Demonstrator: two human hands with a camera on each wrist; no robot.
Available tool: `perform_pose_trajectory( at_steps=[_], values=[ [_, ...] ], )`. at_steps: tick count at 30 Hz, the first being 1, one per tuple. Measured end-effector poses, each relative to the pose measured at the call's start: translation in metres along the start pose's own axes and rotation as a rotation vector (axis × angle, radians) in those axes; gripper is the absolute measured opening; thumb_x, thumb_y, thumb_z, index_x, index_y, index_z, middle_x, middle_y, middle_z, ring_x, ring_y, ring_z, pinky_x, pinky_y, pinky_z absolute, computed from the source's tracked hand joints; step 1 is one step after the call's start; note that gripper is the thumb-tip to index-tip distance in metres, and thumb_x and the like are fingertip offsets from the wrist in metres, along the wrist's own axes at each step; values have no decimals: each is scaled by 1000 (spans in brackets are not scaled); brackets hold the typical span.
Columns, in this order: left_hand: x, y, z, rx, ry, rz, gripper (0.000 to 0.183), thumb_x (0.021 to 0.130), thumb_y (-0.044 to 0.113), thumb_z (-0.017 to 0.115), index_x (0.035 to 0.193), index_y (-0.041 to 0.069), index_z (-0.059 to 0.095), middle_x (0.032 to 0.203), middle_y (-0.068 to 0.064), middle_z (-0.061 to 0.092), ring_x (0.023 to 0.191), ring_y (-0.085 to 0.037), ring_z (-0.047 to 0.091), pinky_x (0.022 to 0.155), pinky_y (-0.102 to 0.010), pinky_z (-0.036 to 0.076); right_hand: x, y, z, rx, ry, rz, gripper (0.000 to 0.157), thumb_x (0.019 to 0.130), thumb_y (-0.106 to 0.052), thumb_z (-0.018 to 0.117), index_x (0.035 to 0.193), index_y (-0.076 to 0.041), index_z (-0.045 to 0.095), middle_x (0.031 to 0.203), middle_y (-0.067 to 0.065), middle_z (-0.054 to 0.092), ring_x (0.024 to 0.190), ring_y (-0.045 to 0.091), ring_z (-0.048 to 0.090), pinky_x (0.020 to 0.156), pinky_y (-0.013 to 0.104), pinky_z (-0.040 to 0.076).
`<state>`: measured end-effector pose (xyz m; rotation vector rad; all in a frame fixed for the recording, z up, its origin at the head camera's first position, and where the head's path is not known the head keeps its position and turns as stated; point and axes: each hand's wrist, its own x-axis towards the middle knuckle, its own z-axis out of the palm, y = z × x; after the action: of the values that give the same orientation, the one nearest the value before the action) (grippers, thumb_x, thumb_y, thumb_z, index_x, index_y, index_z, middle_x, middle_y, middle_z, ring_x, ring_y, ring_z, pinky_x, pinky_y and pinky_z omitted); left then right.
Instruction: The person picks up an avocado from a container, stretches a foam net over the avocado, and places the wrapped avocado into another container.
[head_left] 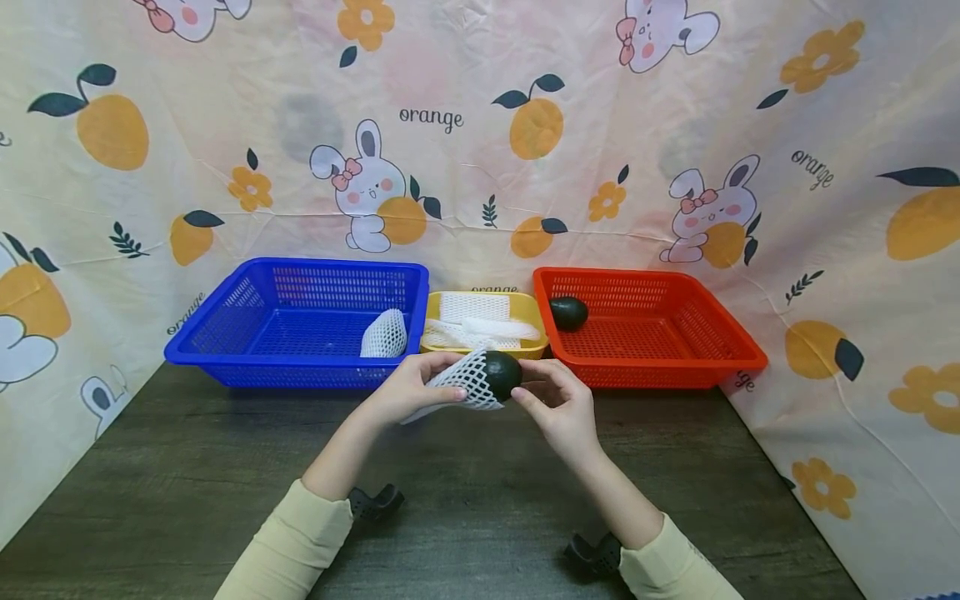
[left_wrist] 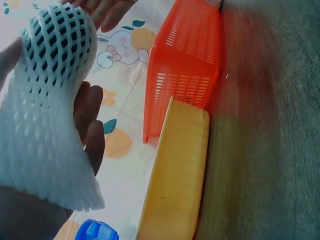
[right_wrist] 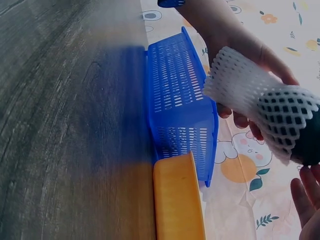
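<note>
A dark green avocado is partly inside a white foam net sleeve, its bare end facing right. My left hand holds the sleeve around the avocado, with the thumb on the near side. At the bare end, my right hand pinches the avocado between thumb and fingers. In the left wrist view the sleeve stretches over the avocado and hangs loose toward the wrist. The right wrist view has the avocado's dark tip sticking out of the netting, close to the right fingertips.
A blue basket at the back left holds a net-wrapped piece. Flat foam sleeves lie in a yellow bin at the middle. The red basket at the right contains another avocado. A patterned cloth hangs behind.
</note>
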<state>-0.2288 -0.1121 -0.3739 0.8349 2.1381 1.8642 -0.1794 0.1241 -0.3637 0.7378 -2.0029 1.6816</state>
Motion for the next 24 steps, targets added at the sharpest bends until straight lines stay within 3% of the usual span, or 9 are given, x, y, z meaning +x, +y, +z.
perform_pose_trajectory(
  at_steps=[6,13,18,20,24],
  values=[
    [1,-1,0,-19,-9,9,57,82,17,76,128,-8,54,102,-14,65,86,-20,61,73,-29,52,0,1,-2,65,-60,-45,38,76,20,67,113,16,60,107,25,59,91,23,64,80,36,53],
    [1,-1,0,-30,-20,17,59,81,19,77,127,-9,53,101,-14,65,86,-21,61,72,-29,52,-1,-1,1,7,-108,-70,55,68,15,78,119,13,58,109,22,57,98,19,59,84,32,50],
    [1,-2,1,-37,-29,33,62,81,24,78,127,-9,53,102,-14,64,86,-20,60,72,-30,53,-2,-2,4,-54,-100,-83,61,63,14,81,120,11,58,109,21,58,98,21,57,88,36,49],
    [1,-2,2,-44,-38,37,64,80,26,78,127,-10,53,103,-14,64,87,-20,61,73,-31,53,-3,-2,5,-67,-86,-93,61,63,14,82,118,11,59,108,20,58,98,20,57,87,33,48],
    [2,-1,5,-65,-46,30,66,80,27,79,128,-9,52,104,-15,64,89,-22,61,73,-33,54,-3,0,6,-79,-55,-123,57,62,14,83,115,12,61,105,20,59,97,21,56,84,37,50]
  ],
)
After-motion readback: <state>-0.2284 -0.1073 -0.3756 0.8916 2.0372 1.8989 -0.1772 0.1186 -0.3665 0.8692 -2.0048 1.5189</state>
